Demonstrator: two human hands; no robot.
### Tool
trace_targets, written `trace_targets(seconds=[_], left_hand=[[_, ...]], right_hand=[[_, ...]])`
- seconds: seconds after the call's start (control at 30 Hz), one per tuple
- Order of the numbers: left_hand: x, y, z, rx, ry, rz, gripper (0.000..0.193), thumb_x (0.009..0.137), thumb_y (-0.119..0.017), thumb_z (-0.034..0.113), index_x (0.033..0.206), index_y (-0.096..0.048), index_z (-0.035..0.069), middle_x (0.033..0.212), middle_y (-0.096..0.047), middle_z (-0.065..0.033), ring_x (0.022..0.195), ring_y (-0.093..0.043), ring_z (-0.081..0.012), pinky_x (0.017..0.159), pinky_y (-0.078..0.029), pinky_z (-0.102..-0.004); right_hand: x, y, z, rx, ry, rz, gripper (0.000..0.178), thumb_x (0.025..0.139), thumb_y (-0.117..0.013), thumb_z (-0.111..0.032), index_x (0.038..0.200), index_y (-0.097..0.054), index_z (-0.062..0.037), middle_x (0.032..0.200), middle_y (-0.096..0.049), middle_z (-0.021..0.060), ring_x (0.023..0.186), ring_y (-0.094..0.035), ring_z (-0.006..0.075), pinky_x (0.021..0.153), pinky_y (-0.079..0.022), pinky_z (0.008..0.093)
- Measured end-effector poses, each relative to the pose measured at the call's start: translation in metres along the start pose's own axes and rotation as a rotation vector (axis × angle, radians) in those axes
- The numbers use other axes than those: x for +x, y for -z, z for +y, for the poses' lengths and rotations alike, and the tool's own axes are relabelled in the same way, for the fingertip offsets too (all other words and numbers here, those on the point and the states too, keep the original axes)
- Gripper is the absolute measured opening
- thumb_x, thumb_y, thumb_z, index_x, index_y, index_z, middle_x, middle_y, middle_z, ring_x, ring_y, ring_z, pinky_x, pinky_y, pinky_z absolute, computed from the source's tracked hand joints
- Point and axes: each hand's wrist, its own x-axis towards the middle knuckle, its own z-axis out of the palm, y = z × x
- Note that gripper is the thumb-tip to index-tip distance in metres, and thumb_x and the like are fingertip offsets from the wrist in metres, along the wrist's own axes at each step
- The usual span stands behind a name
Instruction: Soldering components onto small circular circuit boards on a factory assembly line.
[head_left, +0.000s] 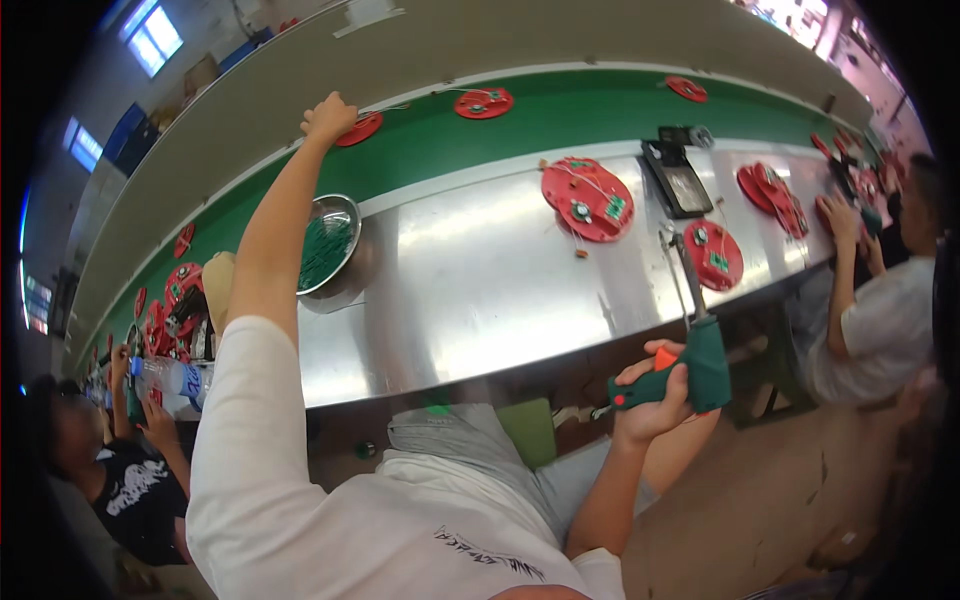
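My left hand (330, 117) reaches far over the green belt, its fingers curled at the edge of a red disc (362, 130) that they partly cover. In my right hand (660, 395) is a green soldering gun (706, 365) with an orange trigger, its metal tip pointing away from me above the bench. Near that tip lies a red disc with a small green circuit board (713, 255). Farther back sits a stack of red discs (588, 200) with thin wires and boards. Beside my left forearm stands a metal bowl (352, 212) of green wires.
Behind the steel bench (460, 270) runs the green belt (560, 105), carrying another red disc (484, 102). A black soldering stand (676, 180) is at the back right. A plastic bottle (180, 380) stands left. Co-workers sit at the left and right (890, 290).
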Motion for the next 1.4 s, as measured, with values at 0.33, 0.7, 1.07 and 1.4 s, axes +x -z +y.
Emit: trace_targets(seconds=[0.33,0.7,1.07,1.4], left_hand=[[0.046,-0.08,-0.02,-0.07,0.004,-0.131,0.051,0.088,-0.056,0.029,0.139,-0.056,0.021,0.144,-0.052,-0.0182,0.133,-0.047,-0.0428,0.108,-0.04,-0.0523],[0.062,-0.102,0.002,-0.046,-0.408,-0.281,0.035,0.088,-0.063,0.029,0.115,-0.071,0.01,0.115,-0.068,-0.0196,0.111,-0.064,-0.0384,0.097,-0.051,-0.0459],[-0.132,0.014,0.071,-0.557,-1.14,-0.189,0.028,0.079,-0.073,0.019,0.102,-0.073,0.003,0.125,-0.057,-0.0196,0.108,-0.062,-0.0344,0.092,-0.053,-0.04],[-0.281,0.023,-0.002,-0.779,-1.267,-0.483,0.048,0.063,-0.053,-0.006,0.107,-0.068,0.002,0.14,-0.053,-0.0194,0.125,-0.055,-0.0386,0.109,-0.043,-0.0444]], right_hand=[[0.006,-0.038,0.054,-0.021,-0.05,0.027,0.038,0.098,-0.047,-0.028,0.108,-0.051,0.0077,0.097,-0.06,0.0201,0.051,-0.059,0.0201,0.051,-0.051,0.03],[0.009,-0.054,0.058,-0.189,0.003,0.132,0.035,0.099,-0.047,-0.019,0.118,-0.049,0.0091,0.096,-0.06,0.0193,0.048,-0.056,0.0194,0.047,-0.048,0.028],[0.0,-0.047,0.043,-0.202,-0.045,0.141,0.033,0.101,-0.048,-0.026,0.109,-0.052,0.0063,0.093,-0.059,0.0161,0.052,-0.059,0.0206,0.051,-0.051,0.0313],[-0.018,-0.045,0.049,-0.18,0.036,0.094,0.035,0.102,-0.047,-0.03,0.113,-0.05,0.0035,0.1,-0.058,0.0145,0.059,-0.061,0.0198,0.055,-0.052,0.033]])
